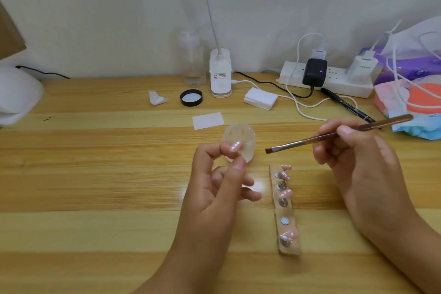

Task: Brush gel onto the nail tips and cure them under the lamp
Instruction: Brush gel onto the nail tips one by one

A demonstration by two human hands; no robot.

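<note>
Pink nail tip (235,146) in left hand (214,188), brush (334,136) near.

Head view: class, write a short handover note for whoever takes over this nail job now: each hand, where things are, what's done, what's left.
Left hand pinches one pink nail tip between thumb and forefinger.
Right hand holds the brush, bristles near that tip, not touching.
Open gel jar stands just beyond the left fingers; its lid lies further back.
Holder strip between the hands carries other pink tips; some mounts are bare.
Done: jar opened, brush in hand.
Left: coat the held tip, remount it, cure; the white unit at far left may be the lamp.
</note>
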